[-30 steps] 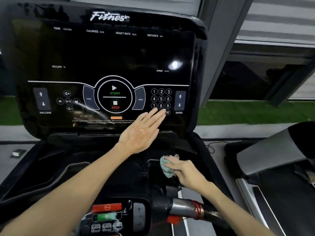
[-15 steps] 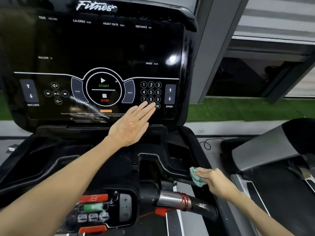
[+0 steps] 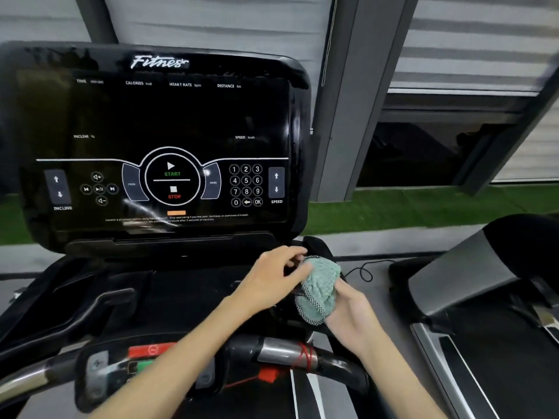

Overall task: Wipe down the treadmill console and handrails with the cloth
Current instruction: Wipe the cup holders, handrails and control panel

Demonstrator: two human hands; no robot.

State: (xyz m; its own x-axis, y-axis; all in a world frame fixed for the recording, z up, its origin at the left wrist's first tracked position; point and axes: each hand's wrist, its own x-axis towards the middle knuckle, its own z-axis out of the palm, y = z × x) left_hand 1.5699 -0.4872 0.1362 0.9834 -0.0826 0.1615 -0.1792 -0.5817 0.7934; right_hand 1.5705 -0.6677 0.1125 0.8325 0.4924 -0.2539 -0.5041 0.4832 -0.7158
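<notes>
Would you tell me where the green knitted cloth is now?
Head view, right of centre: the green cloth, between left hand and right hand, just below the black console.

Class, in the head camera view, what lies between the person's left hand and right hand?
A balled green cloth, seen in the head view. The right hand holds it from below and to the right; the left hand touches its upper left edge.
</notes>
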